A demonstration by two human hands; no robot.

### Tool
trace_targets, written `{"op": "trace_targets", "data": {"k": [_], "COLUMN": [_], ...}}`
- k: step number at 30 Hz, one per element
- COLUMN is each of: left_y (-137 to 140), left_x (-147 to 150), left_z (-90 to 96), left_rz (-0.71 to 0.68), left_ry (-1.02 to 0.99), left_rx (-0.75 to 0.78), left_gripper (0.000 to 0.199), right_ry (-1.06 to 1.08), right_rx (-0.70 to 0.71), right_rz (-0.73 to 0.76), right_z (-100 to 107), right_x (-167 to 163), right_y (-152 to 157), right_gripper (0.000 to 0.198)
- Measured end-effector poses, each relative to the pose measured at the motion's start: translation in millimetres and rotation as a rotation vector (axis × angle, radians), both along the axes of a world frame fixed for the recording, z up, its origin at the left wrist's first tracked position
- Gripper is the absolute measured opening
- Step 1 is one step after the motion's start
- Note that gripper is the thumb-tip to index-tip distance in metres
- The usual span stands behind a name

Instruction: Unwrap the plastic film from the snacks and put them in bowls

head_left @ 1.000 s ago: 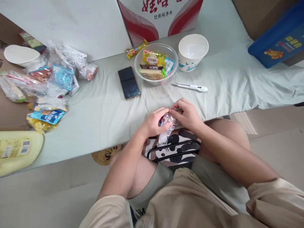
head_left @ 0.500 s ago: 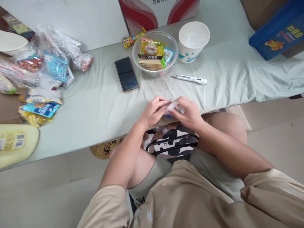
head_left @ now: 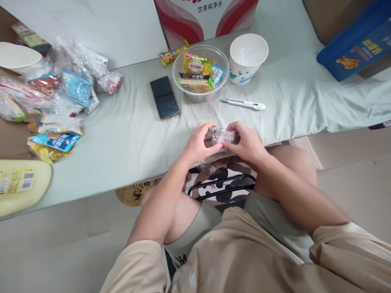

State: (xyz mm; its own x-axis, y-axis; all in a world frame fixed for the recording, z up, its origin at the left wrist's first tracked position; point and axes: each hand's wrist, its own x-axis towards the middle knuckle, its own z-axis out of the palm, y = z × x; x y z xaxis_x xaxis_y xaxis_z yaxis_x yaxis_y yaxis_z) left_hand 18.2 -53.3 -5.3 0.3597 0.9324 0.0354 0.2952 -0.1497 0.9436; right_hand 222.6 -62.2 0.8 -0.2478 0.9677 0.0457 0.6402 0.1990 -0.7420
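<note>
Between my hands, at the front edge of the cloth-covered surface, is a small packet wrapped in crinkled clear plastic [head_left: 224, 137], with some pink and blue showing through. My right hand [head_left: 248, 142] grips its right side between thumb and fingers. Curved around the left side, my left hand [head_left: 199, 143] has its thumb on the packet's lower edge. Just below, a crumpled piece of clear plastic [head_left: 207, 167] lies on a panda-print item with black handles [head_left: 224, 187]. Beyond my hands lies a white utility knife [head_left: 243, 104], blade end pointing left.
A clear bowl [head_left: 200, 97] of wrapped snacks stands behind the knife, beside a paper cup [head_left: 246, 67]. A phone [head_left: 165, 97] lies left of it. Plastic-wrapped snack packs [head_left: 76, 87] pile up at far left. A blue container [head_left: 351, 53] stands at right, a red-and-white box [head_left: 210, 24] behind.
My left fingers have spread from a pinch into a wider curve around the packet, and more of it shows. The view has tilted up slightly.
</note>
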Motion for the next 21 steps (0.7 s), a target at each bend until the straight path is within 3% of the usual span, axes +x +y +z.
{"op": "trace_targets", "data": {"k": [2, 4, 6, 10, 12, 15, 18, 21], "left_y": [-1.0, -1.0, 1.2, 12.7, 19.2, 25.2, 26.2, 25.4], "left_x": [-0.8, -1.2, -1.5, -5.8, -9.8, -15.3, -18.8, -21.2], "left_z": [2.3, 3.7, 3.4, 1.6, 1.9, 2.5, 0.1, -4.1], "left_rz": [-0.059, -0.096, -0.03, 0.257, 0.326, 0.363, 0.418, 0.472], "left_ry": [-0.013, -0.071, -0.185, -0.467, -0.573, -0.654, -0.655, -0.613], "left_rx": [-0.068, -0.153, -0.218, -0.326, -0.383, -0.396, -0.315, -0.214], "left_gripper": [0.062, 0.054, 0.046, 0.044, 0.039, 0.03, 0.032, 0.037], "right_ry": [0.121, 0.232, 0.281, 0.027, -0.165, -0.397, -0.516, -0.419], "right_rx": [0.026, 0.076, 0.117, 0.222, 0.249, 0.207, 0.162, 0.164], "right_rz": [0.081, 0.169, 0.196, -0.035, -0.143, -0.151, -0.128, -0.193], "right_z": [2.1, 4.6, 8.7, 15.6, 13.0, 2.4, -2.5, 10.0], "right_x": [-0.5, 1.7, 7.9, 27.2, 35.3, 42.9, 44.4, 34.5], "right_y": [-1.4, -0.6, 5.5, 39.8, 63.2, 87.5, 83.7, 56.8], "right_gripper": [0.03, 0.036, 0.043, 0.031, 0.031, 0.03, 0.023, 0.025]}}
